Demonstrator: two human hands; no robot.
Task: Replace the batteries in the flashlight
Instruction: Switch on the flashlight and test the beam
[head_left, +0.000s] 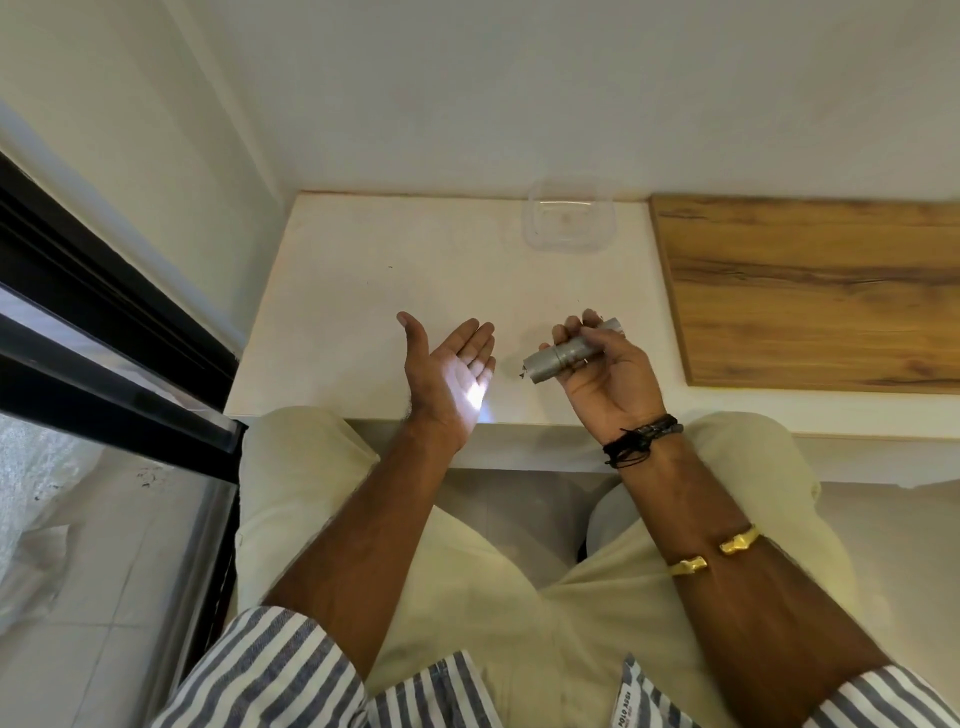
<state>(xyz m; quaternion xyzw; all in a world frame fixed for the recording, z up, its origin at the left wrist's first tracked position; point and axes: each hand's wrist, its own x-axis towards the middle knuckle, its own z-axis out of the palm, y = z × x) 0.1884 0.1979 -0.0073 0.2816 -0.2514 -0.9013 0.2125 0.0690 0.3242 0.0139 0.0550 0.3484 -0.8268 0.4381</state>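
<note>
A short grey flashlight (563, 357) lies across my right hand (602, 366), whose fingers and thumb curl round its body. Its head points left, and a bright patch of its light falls on the palm of my left hand (452, 371). That hand is held flat, palm facing right, fingers straight, a short way left of the flashlight's head and not touching it. Both hands hover over the near part of the white table (363, 291). No loose batteries are in view.
A clear plastic container (569, 215) stands at the back of the table by the wall. A wooden board (810, 291) covers the table's right side. A black-framed glass door (119, 332) runs along the left. My knees sit below the front edge.
</note>
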